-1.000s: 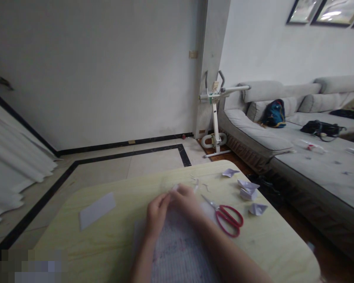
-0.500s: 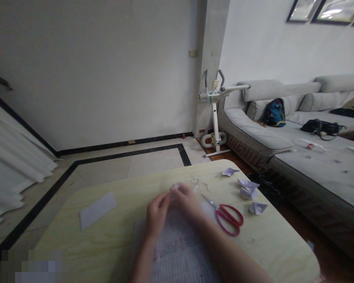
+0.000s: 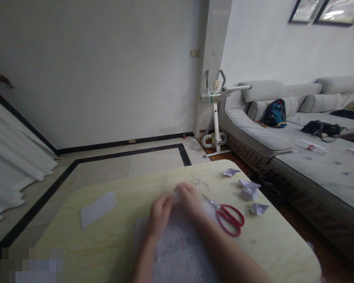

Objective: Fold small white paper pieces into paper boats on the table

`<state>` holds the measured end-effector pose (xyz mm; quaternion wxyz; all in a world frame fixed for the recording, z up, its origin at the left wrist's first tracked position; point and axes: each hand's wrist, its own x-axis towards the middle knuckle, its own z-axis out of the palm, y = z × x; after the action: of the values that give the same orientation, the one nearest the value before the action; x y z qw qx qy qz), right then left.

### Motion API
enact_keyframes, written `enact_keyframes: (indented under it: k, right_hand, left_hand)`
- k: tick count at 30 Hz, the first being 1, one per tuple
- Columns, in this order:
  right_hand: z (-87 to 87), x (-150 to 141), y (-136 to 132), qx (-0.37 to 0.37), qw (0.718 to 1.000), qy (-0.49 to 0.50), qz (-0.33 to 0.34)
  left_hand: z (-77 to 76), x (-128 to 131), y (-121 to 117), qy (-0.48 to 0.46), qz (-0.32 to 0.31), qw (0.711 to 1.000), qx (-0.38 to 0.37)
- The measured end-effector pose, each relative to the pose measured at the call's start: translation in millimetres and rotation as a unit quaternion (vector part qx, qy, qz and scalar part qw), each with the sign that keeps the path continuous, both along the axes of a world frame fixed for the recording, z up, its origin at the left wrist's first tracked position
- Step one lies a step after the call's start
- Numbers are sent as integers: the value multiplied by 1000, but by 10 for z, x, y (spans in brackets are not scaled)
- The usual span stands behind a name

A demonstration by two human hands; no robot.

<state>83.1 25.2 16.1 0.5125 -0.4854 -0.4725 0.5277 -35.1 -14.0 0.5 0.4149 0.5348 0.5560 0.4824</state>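
Note:
Close together above the far end of a written-on lined sheet (image 3: 179, 247), my left hand (image 3: 161, 212) and my right hand (image 3: 188, 198) pinch a small piece of white paper (image 3: 177, 196). Most of that piece is hidden by my fingers. Red-handled scissors (image 3: 230, 218) lie to the right of my right hand, blades pointing away to the left. Thin paper scraps (image 3: 198, 182) are scattered just beyond the hands. Several small folded paper shapes, among them a folded paper piece (image 3: 259, 208), sit along the right side.
A white paper rectangle (image 3: 98, 209) lies at the left of the pale wooden table (image 3: 106, 247). Past the table's right edge is a grey sofa (image 3: 312, 165) with a blue backpack (image 3: 275, 114) and a black bag (image 3: 323, 129). A white exercise machine (image 3: 215, 118) stands beyond.
My hands stay together on the small paper, with only a slight shift of the fingers. The whole view has moved a little; the things on the table lie as before.

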Motion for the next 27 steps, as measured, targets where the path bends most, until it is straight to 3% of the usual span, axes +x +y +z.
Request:
enact_keyframes:
  k: [8,14,27]
  right_hand:
    - [6,-21,-27,20,999,-22,44]
    - [28,-18,-54,14,995,-12,101]
    - [-59,9,15,20,999,-13,38]
  left_hand:
    - [-73,-40,26,-18,46,999,-8]
    - [-17,-15,16,-38,31,999,-8]
    - [-58,-31,19,10,29,1000,5]
